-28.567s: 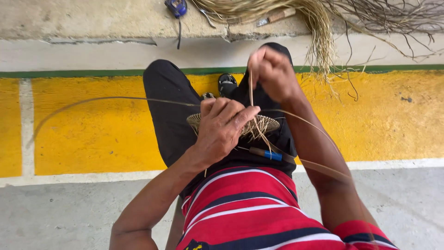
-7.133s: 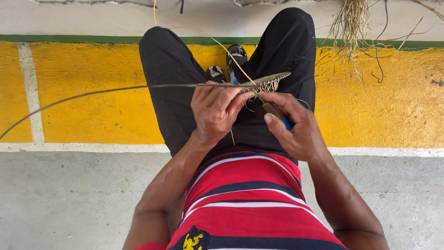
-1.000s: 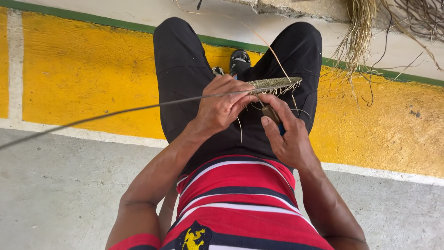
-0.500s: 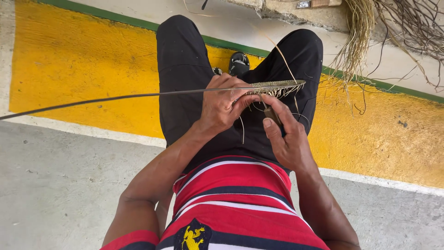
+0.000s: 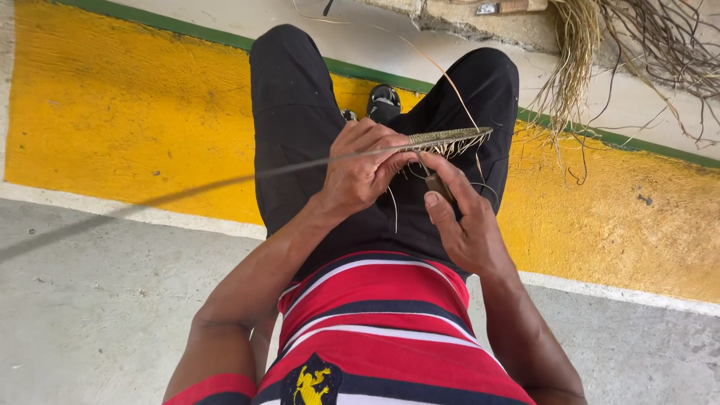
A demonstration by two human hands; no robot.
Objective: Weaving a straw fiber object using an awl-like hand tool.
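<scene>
Over the lap, the left hand (image 5: 360, 172) pinches the flat weave (image 5: 446, 139) edge-on, while the right hand (image 5: 461, 225), just below the weave, grips a small tool (image 5: 439, 186) (a slip could snap the long strand (image 5: 225, 180) or loosen the weave).

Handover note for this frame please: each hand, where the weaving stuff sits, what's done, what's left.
Left hand: shut on the woven disc, held edge-on over the lap, pinching a long strand that runs off to the left.
Right hand: under the disc, around a small dark tool; its tip is hidden.
Supplies: loose fibre bundle on the ledge ahead, beyond the green stripe.
Done: a small flat woven round exists, with short ends fraying from its rim.
Left: the long strand is unwoven along nearly all its length; loose ends untrimmed.
</scene>
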